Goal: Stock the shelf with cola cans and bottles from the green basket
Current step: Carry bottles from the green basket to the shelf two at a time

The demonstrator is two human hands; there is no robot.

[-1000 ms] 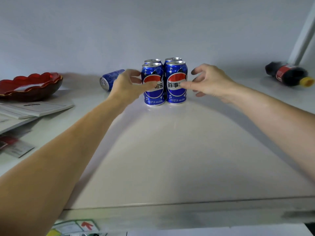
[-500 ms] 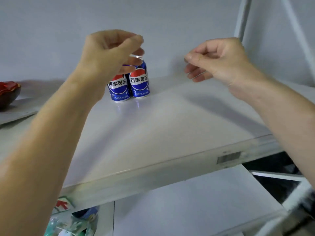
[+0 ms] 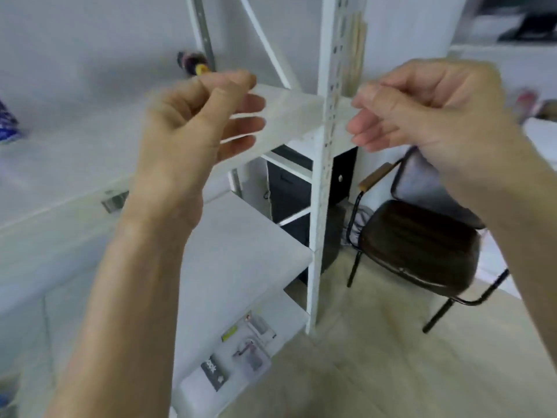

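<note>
White shelf carries one bottle; two hands, left and right, loosely curled, empty.

The top shelf lies bare between a blue can at its far left and a bottle lying at the back. The white post bounds its right end; beyond that, a chair stands on the floor.
</note>
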